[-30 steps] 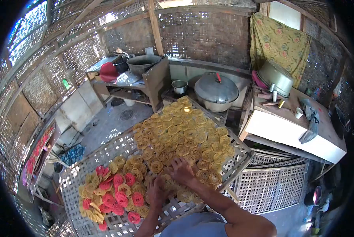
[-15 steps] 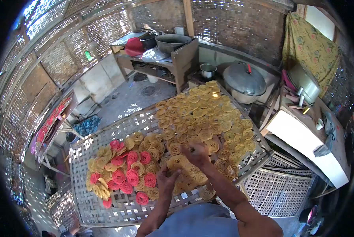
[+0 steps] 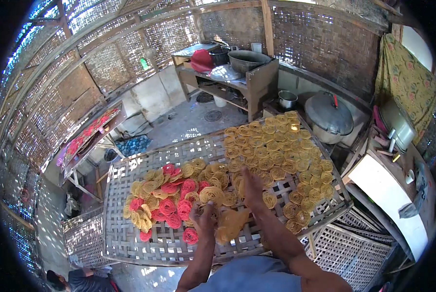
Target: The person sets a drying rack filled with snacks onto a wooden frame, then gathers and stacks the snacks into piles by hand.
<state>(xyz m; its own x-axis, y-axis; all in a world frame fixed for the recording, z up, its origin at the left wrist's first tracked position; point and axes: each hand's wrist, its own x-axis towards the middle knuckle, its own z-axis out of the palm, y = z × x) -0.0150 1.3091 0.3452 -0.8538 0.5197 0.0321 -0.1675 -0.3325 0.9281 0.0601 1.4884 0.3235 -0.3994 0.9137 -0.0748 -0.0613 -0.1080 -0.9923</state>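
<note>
My left hand (image 3: 204,217) is closed, thumb up, on a round yellow lacy cracker (image 3: 211,195) at the front of the pile. My right hand (image 3: 253,189) is seen edge-on, its fingers stretched away from me beside yellow crackers lying on the woven bamboo tray (image 3: 174,153). Its inner side is partly hidden. Between my forearms a blurred golden clump (image 3: 231,226) is at the tray's near side. Pink lacy crackers (image 3: 184,209) lie mixed with yellow ones to the left. Yellow crackers (image 3: 276,146) cover the far right in close rows.
A large lidded pot (image 3: 329,117) and a small pot (image 3: 288,99) stand beyond the tray. A wooden bench (image 3: 261,80) carries a wide pan (image 3: 248,60). Woven racks (image 3: 349,246) lean at the right. Another person (image 3: 84,280) is at the lower left.
The camera view has swung left, so the scene sits further right. My left hand has raised a yellow cracker by the pink ones. My right hand has turned edge-on, its fingers straighter.
</note>
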